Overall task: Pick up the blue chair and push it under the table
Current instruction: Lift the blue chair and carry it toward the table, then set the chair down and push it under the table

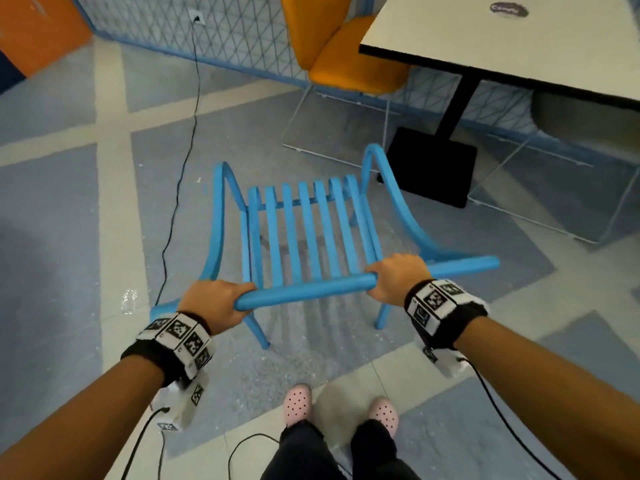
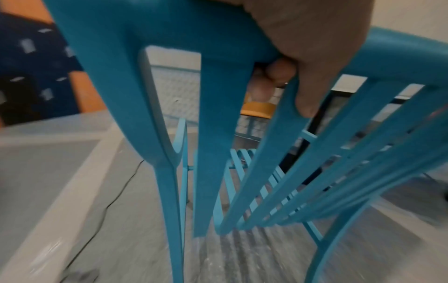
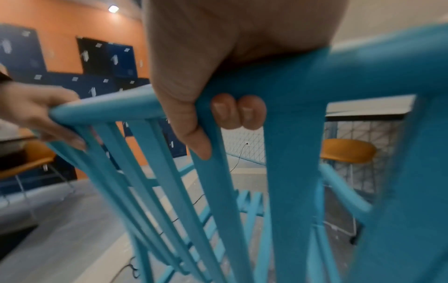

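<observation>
Grey-and-cream floor tiles [image 1: 114,216] carry no readable writing; the only markings are black-and-white coded squares on the wrist bands [image 1: 180,336]. From the head view, the blue chair [image 1: 311,233] stands short of the table [image 1: 512,46], left hand [image 1: 216,303] and right hand [image 1: 398,277] both wrapped round its top rail. Only the right wrist view shows fingertips [image 3: 224,112] curling under that rail, plus an orange wall [image 3: 72,28].

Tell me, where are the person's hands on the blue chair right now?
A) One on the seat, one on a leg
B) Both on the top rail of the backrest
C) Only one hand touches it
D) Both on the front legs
B: the head view shows the left hand and the right hand each wrapped round the top rail of the blue chair, fingers curled under it.
</observation>
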The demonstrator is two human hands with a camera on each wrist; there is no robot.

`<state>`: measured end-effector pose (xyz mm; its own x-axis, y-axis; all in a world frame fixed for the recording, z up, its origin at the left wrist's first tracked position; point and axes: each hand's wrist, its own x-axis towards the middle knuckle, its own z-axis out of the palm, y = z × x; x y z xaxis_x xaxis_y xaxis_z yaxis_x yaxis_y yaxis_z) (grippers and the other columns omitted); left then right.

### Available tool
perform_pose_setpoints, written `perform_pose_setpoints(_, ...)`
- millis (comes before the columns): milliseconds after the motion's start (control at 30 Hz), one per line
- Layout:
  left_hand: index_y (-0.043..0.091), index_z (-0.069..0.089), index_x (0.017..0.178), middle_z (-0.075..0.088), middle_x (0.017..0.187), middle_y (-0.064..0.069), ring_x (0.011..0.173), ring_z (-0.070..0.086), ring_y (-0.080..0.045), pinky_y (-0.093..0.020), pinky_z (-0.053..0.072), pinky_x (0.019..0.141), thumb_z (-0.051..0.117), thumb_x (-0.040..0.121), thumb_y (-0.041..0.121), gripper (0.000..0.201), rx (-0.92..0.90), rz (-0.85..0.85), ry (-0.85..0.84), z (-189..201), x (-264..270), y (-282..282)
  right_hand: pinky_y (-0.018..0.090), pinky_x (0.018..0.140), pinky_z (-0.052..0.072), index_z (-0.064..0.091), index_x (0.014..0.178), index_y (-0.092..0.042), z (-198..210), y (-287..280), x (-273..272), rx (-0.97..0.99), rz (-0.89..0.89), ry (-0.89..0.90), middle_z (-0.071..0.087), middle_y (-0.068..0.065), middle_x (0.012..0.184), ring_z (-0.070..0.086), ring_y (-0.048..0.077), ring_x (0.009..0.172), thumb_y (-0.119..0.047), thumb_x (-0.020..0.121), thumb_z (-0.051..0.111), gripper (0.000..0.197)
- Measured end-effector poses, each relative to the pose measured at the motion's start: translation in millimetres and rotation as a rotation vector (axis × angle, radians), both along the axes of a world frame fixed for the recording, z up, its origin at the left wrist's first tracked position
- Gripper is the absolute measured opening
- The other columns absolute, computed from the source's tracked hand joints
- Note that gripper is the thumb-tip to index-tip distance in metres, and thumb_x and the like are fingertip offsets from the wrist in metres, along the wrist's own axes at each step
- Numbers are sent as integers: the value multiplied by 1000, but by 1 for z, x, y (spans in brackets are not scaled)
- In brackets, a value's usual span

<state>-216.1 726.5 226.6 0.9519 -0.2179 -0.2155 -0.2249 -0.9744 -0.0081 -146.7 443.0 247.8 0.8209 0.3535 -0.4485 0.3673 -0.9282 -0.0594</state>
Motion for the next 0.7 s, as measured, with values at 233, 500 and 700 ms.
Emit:
perform_pose_setpoints(233,34,67,60,60,32,4,25,57,-11,-12,39,25,45,62,45,25,11,-364,5,-2,23,-52,34,84,51,64,113,-34,1,-66,-66,-77,-244,26,73,6,104,65,29,103,-36,85,53,30)
perform_pose_setpoints(500,23,65,105,76,87,-10,82,70,-30,-31,46,62,47,89,42,30,-18,-475,122,14,88,-115,33,79,51,68,105,-32,2,-105,-43,-107,-499,-25,73,5,94,66,29,93,-28,82,53,28)
perform_pose_setpoints(700,27,60,112,75,96,-6,90,69,-28,-33,54,75,49,93,43,27,85,-486,134,11,150,-139,28,64,35,67,102,-31,2,-127,11,-139,-531,-53,54,-2,71,49,22,69,-27,81,52,27)
